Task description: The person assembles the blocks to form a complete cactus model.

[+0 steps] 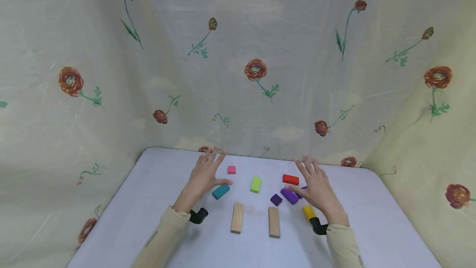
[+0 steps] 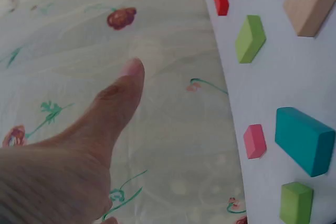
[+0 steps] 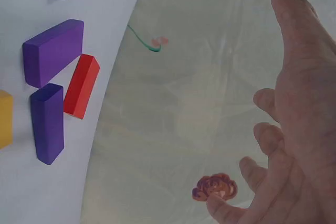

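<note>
My left hand (image 1: 201, 178) hovers over the table's left side, fingers spread and holding nothing. Its thumb is nearest a teal block (image 1: 221, 192) and a small pink block (image 1: 232, 170). On the other side, my right hand (image 1: 317, 186) is also spread and holds nothing. Below it lie a purple block (image 1: 289, 196), a second purple block (image 3: 47, 124) partly hidden by the hand in the head view, and a red block (image 1: 291, 179). A dark purple cube (image 1: 276, 199) and a yellow block (image 1: 308, 212) lie close by.
Between the hands are a lime green block (image 1: 255, 185) and two plain wooden blocks, one left (image 1: 236, 218) and one right (image 1: 274, 222). Another green block (image 2: 296, 203) shows in the left wrist view. A flowered curtain (image 1: 238, 106) surrounds the white table (image 1: 253, 251).
</note>
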Available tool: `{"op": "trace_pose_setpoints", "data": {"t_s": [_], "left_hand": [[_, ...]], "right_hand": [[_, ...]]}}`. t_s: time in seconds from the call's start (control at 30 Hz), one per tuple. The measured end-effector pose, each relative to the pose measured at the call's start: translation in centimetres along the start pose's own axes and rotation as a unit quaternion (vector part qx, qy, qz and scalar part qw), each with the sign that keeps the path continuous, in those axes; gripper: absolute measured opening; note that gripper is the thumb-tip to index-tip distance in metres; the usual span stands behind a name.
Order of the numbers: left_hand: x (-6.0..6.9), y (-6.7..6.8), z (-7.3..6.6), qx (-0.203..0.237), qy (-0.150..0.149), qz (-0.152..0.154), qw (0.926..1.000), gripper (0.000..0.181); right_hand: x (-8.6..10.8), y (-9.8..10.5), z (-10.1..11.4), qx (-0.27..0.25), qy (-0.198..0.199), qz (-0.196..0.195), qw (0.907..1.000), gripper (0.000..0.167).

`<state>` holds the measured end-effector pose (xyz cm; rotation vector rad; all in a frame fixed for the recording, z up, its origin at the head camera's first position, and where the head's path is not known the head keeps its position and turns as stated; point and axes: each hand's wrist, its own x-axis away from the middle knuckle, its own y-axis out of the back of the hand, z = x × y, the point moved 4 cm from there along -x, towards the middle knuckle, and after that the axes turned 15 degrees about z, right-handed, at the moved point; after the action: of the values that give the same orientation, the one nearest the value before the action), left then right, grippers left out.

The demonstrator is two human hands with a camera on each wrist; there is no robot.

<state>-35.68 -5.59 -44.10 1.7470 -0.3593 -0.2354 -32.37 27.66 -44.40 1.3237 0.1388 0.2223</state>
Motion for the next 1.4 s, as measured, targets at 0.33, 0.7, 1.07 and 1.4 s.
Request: {"op": "trace_pose_setpoints", "data": {"t_s": [0.33, 0.7, 1.07, 1.4], "left_hand": [[0.9, -2.6, -2.3, -0.050, -0.097, 0.050, 0.9927, 0.090], [3.0, -6.1, -4.0, -0.076, -0.183, 0.103, 0.9747, 0.075], [3.7, -8.5, -3.6, -0.023, -0.229, 0.157, 0.9604, 0.056], [3.8, -9.1, -3.4, -0.006, -0.208, 0.174, 0.9625, 0.056]], "right_hand": [[0.9, -2.3, 1.8, 0.000, 0.066, 0.036, 0.9971, 0.097], [2.7, -5.9, 3.0, 0.020, 0.132, 0.094, 0.9866, 0.073], [3.9, -8.7, 3.5, 0.024, 0.120, 0.145, 0.9818, 0.077], [4.1, -8.9, 3.6, 0.032, 0.125, 0.155, 0.9795, 0.073]]}}
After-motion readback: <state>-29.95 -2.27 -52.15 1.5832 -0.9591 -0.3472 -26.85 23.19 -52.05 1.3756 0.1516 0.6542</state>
